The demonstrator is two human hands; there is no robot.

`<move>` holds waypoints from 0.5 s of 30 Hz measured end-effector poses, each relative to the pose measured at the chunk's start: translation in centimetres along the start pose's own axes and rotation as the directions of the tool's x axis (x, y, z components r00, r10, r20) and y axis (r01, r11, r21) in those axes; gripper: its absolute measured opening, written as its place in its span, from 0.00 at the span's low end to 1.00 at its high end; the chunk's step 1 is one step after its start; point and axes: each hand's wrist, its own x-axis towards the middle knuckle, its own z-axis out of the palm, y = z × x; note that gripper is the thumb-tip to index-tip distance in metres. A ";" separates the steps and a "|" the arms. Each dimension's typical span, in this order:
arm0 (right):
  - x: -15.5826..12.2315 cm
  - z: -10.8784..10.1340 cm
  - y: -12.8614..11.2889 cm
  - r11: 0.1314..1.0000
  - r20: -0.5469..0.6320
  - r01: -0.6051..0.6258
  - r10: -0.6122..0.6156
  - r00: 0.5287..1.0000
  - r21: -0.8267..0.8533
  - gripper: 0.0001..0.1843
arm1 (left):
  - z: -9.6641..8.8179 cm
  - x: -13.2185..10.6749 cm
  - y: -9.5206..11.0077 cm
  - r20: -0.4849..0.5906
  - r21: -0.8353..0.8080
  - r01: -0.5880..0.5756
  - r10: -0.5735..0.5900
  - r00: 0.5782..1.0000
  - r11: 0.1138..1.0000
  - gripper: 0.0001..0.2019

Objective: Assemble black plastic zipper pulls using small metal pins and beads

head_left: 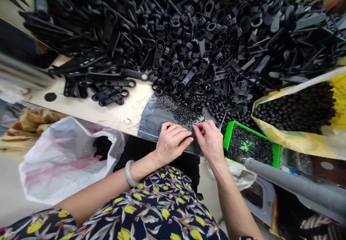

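Note:
My left hand rests at the table's near edge with its fingers curled and pressed together, tips meeting my right hand; what it holds is too small to name. My right hand is pinched on a small piece just below a scatter of small dark springs or screws lying on a grey sheet. A jade-coloured bangle sits on my left wrist. A huge heap of black plastic parts, rings, toothed caps and flat levers, fills the table beyond my hands.
A green tray of tiny black pieces stands right of my right hand. A yellow-white sack holds more black parts. A white plastic bag hangs open at the left. A grey handle lies at lower right.

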 end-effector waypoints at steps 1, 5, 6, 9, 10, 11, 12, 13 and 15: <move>-0.1 -0.2 0.0 1.000 -0.006 0.005 -0.005 1.000 0.008 0.10 | 0.0 0.0 0.1 -0.007 0.016 -0.007 0.008 1.000 1.000 0.04; -1.1 -1.2 0.1 0.969 -0.042 0.007 0.004 0.999 0.247 0.07 | 0.1 0.1 0.1 -0.008 0.046 -0.024 0.025 1.000 0.999 0.05; -1.5 -1.5 0.0 0.946 -0.045 0.013 0.002 0.999 0.325 0.06 | 0.1 0.1 0.1 -0.011 0.050 -0.028 0.029 1.000 0.998 0.05; -2.6 -1.9 -0.4 0.905 -0.049 0.066 -0.050 0.998 0.420 0.05 | 0.0 0.1 -0.1 -0.013 0.062 -0.055 0.056 0.998 0.997 0.05; -2.9 -1.9 -0.6 0.910 -0.055 0.090 -0.074 0.996 0.406 0.05 | 0.0 0.1 -0.1 -0.009 0.067 -0.063 0.064 0.998 0.996 0.05; -3.2 -1.9 -0.8 0.918 -0.066 0.115 -0.098 0.993 0.379 0.05 | 0.0 0.1 -0.1 -0.003 0.073 -0.069 0.069 0.998 0.995 0.05; -3.4 -1.9 -0.9 0.928 -0.078 0.140 -0.120 0.990 0.345 0.05 | 0.0 0.1 -0.1 0.002 0.079 -0.071 0.071 0.997 0.994 0.05; -3.5 -1.8 -1.1 0.939 -0.091 0.163 -0.142 0.986 0.304 0.05 | -0.1 0.1 -0.1 0.006 0.085 -0.071 0.070 0.997 0.994 0.05; -3.5 -1.8 -1.4 0.954 -0.113 0.203 -0.181 0.977 0.223 0.06 | -0.1 0.1 0.0 0.014 0.092 -0.066 0.065 0.998 0.994 0.05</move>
